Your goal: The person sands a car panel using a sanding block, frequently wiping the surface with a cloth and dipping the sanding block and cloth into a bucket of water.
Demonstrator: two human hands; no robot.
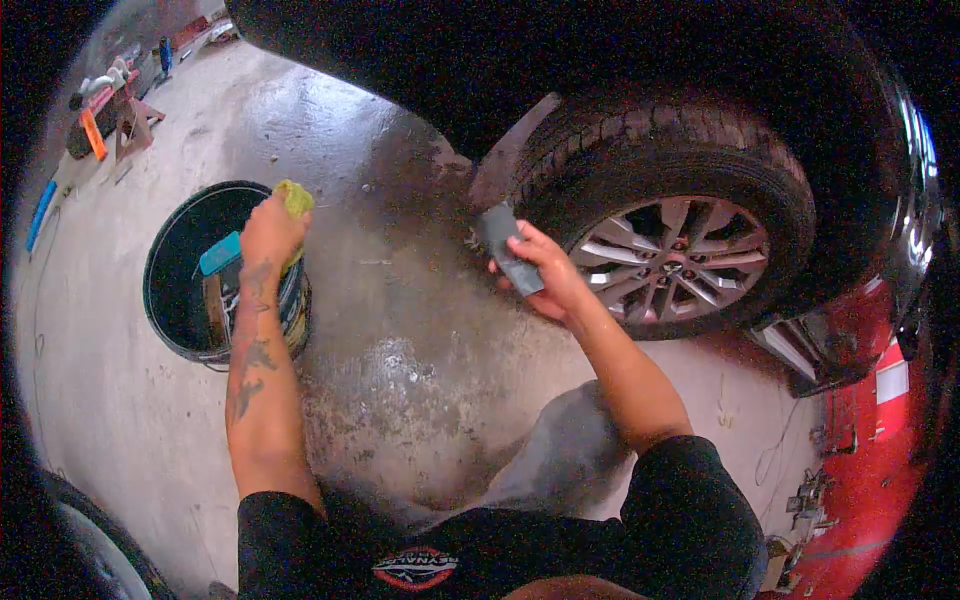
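Damp-looking floor (400,330) surrounds the person (540,550), whose left hand (268,235) grips a yellow cloth (294,198) by the bucket (175,300) at eleven o'clock, while the right hand (548,265) clasps a gray block (502,240) at twelve, best kept steady near the wheel (670,265) at one.
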